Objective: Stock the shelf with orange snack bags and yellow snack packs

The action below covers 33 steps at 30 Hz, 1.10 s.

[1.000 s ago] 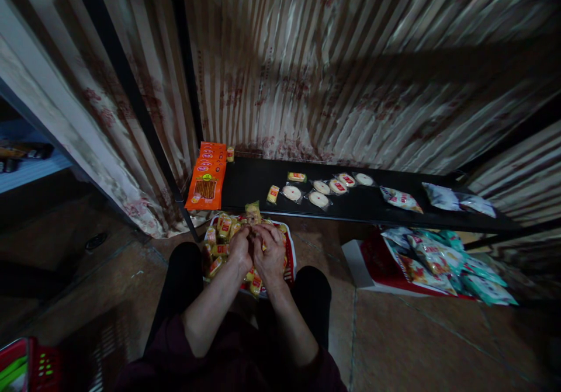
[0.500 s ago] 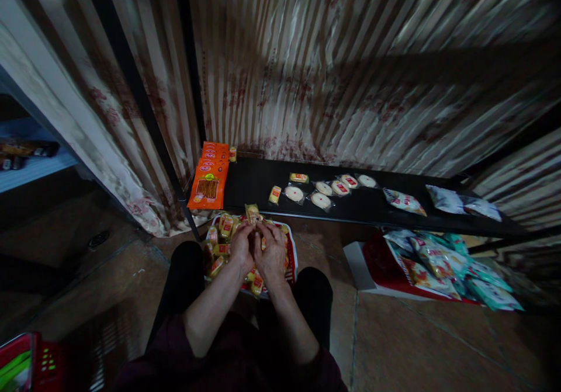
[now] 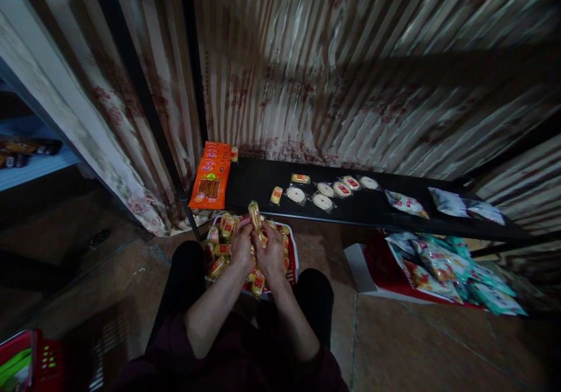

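Note:
Between my fingers stands a yellow wrapped snack (image 3: 255, 215), its top end poking up. My left hand (image 3: 242, 245) and my right hand (image 3: 269, 252) hold it from either side with closed fingers. Both hands are over a red and white box (image 3: 293, 257) filled with similar yellow snacks (image 3: 222, 250). Behind the box, a black shelf (image 3: 249, 184) carries orange packets (image 3: 209, 184) at its left end. Two small yellow snacks (image 3: 276, 195) (image 3: 300, 178) lie near several round white wrapped pieces (image 3: 322, 201) on the shelf.
White pouches (image 3: 447, 201) lie farther right on the shelf. Under it, a red and white carton (image 3: 362, 269) holds green and white bags (image 3: 495, 295). A red basket (image 3: 46, 357) is at the lower left. Black shelf posts (image 3: 191, 59) rise before a striped curtain (image 3: 263, 88).
The yellow snack between my hands has turned more upright, and my fingers have shifted around it. The view has moved very slightly.

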Motion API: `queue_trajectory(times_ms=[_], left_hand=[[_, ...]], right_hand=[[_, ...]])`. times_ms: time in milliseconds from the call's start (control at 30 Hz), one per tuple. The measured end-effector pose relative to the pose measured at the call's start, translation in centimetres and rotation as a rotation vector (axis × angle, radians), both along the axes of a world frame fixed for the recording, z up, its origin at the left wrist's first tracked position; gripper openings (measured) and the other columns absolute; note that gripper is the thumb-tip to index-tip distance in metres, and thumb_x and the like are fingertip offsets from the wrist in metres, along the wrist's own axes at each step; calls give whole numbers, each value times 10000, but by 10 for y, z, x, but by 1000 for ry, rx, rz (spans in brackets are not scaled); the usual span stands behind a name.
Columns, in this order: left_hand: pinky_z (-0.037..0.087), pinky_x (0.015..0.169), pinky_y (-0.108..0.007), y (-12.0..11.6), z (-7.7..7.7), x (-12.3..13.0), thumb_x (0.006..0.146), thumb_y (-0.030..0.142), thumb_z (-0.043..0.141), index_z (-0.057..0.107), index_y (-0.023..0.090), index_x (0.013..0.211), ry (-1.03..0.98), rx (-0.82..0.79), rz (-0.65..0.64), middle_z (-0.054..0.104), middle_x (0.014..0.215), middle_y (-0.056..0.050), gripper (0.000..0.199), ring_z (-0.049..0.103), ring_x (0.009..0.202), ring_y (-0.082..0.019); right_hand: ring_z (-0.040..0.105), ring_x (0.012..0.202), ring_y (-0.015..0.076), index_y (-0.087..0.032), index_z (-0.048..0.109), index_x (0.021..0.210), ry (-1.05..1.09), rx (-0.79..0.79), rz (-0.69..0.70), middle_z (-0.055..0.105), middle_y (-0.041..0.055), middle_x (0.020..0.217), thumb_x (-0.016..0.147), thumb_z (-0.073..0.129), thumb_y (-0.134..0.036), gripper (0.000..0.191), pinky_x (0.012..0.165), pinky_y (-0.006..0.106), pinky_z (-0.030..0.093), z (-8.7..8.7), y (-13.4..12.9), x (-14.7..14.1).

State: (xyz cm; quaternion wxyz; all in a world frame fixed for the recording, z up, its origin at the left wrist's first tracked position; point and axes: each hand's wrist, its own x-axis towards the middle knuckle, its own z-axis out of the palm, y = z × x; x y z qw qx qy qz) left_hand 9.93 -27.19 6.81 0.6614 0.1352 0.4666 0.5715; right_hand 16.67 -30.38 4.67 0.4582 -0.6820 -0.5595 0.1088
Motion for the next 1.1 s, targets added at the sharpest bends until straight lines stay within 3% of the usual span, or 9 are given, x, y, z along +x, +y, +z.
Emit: queue_trajectory(times_ms=[200,467,700,1100], left_hand=[[461,829,-292,-4,3,0,704,153,540,634,184,852,73,50,-41,659,958,-35,177,612,868,-146],[429,954,-330,-3,-10,-1,685,97,517,655,192,891,177,125,-46,661,1033,-46,266,597,1014,-172],[430,961,-341,0,-14,-7,703,89,471,677,203,939,343,164,-87,674,1052,-43,333,599,1004,-179],[421,968,-353,21,-29,-8,670,123,496,682,203,915,337,153,-52,667,1041,-65,318,580,1056,-200]], right_hand=[[587,1091,240,-180,601,1162,189,-29,14,643,117,1177,868,477,-354,363,968,411,440,0,3,-1],[625,1001,218,-188,631,1099,354,-56,-3,683,97,1095,853,485,-392,351,902,364,473,-8,11,0],[600,1077,229,-182,661,1098,432,-92,-47,660,113,1167,830,507,-432,398,975,388,429,-21,17,2],[671,870,226,-195,671,1076,502,-168,-6,728,84,971,802,536,-472,412,817,371,519,-40,41,3]])
